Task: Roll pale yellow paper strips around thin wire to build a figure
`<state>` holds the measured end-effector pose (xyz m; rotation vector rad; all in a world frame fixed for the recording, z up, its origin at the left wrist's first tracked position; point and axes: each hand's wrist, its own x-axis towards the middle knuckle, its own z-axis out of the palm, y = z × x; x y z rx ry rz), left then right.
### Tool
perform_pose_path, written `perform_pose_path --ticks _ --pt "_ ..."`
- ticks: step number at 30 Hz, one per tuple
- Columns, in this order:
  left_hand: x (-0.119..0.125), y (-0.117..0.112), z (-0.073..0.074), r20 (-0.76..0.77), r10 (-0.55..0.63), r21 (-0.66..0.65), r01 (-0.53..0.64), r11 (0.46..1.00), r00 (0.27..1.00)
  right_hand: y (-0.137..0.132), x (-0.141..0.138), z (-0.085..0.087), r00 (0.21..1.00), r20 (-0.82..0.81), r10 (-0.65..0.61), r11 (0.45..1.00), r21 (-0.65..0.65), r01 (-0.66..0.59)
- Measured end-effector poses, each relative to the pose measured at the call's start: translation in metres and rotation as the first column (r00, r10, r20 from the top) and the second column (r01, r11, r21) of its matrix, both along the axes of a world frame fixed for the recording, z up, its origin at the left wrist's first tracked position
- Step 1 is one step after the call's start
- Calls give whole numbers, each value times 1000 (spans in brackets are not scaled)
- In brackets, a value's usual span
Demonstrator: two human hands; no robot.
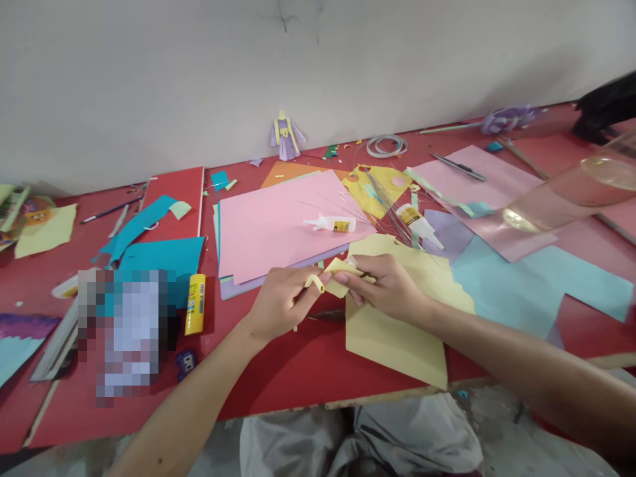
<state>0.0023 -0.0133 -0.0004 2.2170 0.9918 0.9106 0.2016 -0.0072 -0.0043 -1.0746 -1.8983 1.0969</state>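
Observation:
My left hand [281, 301] is closed, with a thin rolled strip of yellow paper [314, 284], bent at an angle, sticking out between its fingers. My right hand [385, 285] pinches a small folded piece of yellow paper [342, 267], whose left end meets the left fingertips. A small whitish bit shows by the right fingers; I cannot make out what it is. Beneath the right hand lies a large yellow sheet [397, 338] with a torn-looking edge. Just beyond the hands, a small white glue bottle [330, 224] rests on a stack of pink sheets [278, 218].
Left of my hands are a yellow glue stick [195, 305], a purple sharpener-like item [185, 364] and blue paper [163, 258]. A second glue bottle [420, 224] lies by thin wires. Against the wall stands a paper doll [285, 138]. A clear bottle [571, 189] is at right.

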Motion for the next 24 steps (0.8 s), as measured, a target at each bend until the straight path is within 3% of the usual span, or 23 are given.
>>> perform_pose_path --ticks 10,16,24 --pt "-2 0 -3 -46 76 47 -73 996 996 0 0 1 999 41 20 998 -60 -18" --pt "-3 1 -2 -40 92 2 -92 996 995 1 -1 -1 998 61 11 997 -83 -6" --pt "-2 1 -1 -20 110 81 -108 991 994 0 -2 0 998 67 20 998 -65 -16"
